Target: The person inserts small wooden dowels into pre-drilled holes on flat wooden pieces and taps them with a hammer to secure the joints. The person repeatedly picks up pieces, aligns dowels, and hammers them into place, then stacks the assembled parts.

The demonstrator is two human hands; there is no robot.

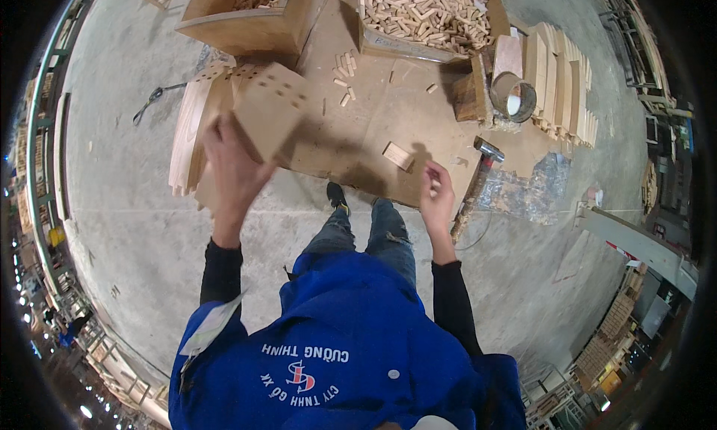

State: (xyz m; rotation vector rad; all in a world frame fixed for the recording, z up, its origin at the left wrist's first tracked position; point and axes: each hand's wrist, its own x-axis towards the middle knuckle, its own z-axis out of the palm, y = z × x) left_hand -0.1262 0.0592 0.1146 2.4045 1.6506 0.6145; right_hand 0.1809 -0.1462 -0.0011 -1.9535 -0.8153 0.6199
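Holding a pale wooden piece (pixel 270 110) with dark holes in its far end: left hand (pixel 237 170), thumb spread from the fingers, fingers along the piece's left edge, thumb near its lower corner. Motion blur here, exact contact unclear. Piece is tilted, at the right side of a stack of curved wooden parts (pixel 193 135), partly overlapping it in view.

Right hand (pixel 438 198) well apart from it, fingers curled, fingertips close to the thumb. Can't tell if they're pinching something small. Nearest thing: small wooden block (pixel 398 156), lying on the cardboard sheet (pixel 355 135), just left of that hand.

Hammer (pixel 470 193) to the right of the hand, head pointing away, next to a plastic sheet (pixel 529 189). Beyond: loose dowels (pixel 343 70) on the cardboard, carton (pixel 407 49) full of dowels, wooden box (pixel 231 35) with more at far left. Far right: round tin (pixel 526 101) with something white inside, beside a second stack of shaped wood (pixel 559 82). Concrete floor (pixel 119 124) around it all.
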